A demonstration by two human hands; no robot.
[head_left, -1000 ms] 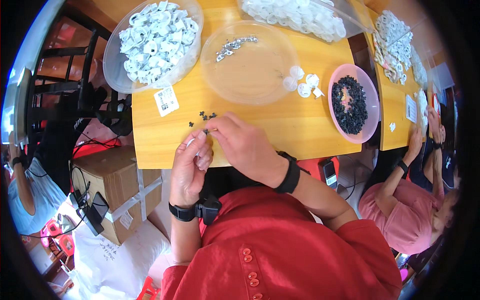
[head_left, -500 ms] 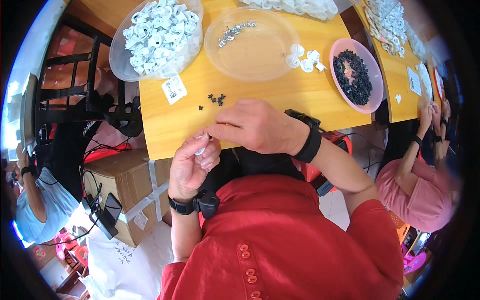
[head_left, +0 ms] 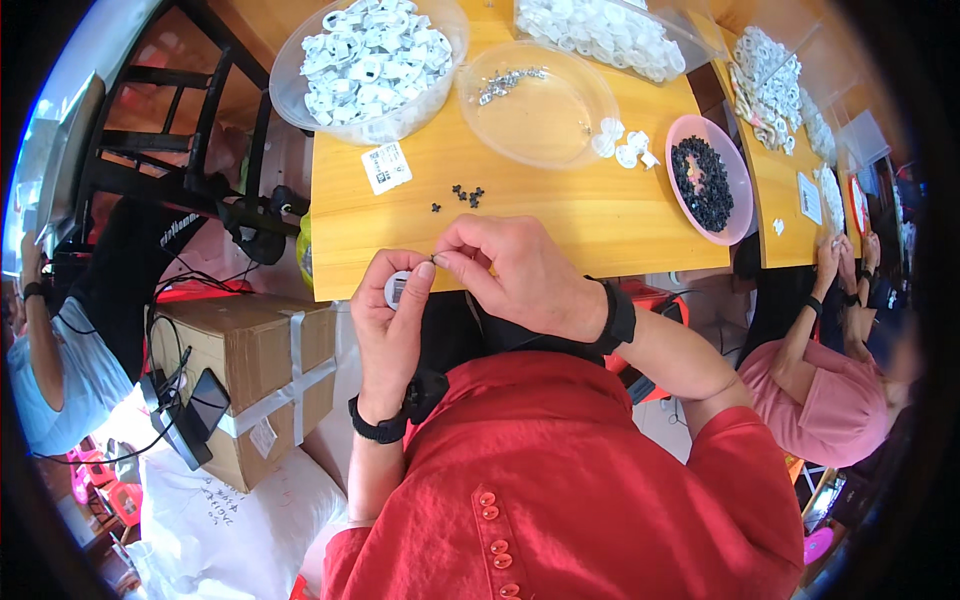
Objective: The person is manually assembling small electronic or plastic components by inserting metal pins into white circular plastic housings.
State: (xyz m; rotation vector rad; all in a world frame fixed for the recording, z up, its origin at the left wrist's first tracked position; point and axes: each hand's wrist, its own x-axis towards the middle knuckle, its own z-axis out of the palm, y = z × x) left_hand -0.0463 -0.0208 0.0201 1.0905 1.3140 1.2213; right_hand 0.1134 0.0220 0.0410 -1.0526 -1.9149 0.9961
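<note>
While the left hand (head_left: 390, 310) is closed in a loose pinch, its thumb and bent fingers hold a white round part (head_left: 397, 290), whose flat face with a dark mark is turned up to the view. The right hand (head_left: 525, 275) is on the other side, with thumb and forefinger pressed together on a small dark piece (head_left: 433, 259), just beside the tip of the left thumb. This piece lies to the right of the white round part and a little farther from the body, and the right fingertips are the nearer ones. Because it is so tiny here, I cannot tell its long axis, nor whether the left thumb touches it too.

Both hands are at the near edge of the counter (head_left: 600, 230). Beyond them lie a few loose black pieces (head_left: 467, 195), and a white label (head_left: 386, 167) is to their left. Farther out stands a clear tub (head_left: 350, 128) full of white parts (head_left: 375, 60); to its right is a shallow clear dish (head_left: 545, 120) with shiny metal pieces (head_left: 508, 86). Some loose white discs (head_left: 628, 155) are near its right rim, and a pink bowl (head_left: 745, 190) of black pieces is farther right.
</note>
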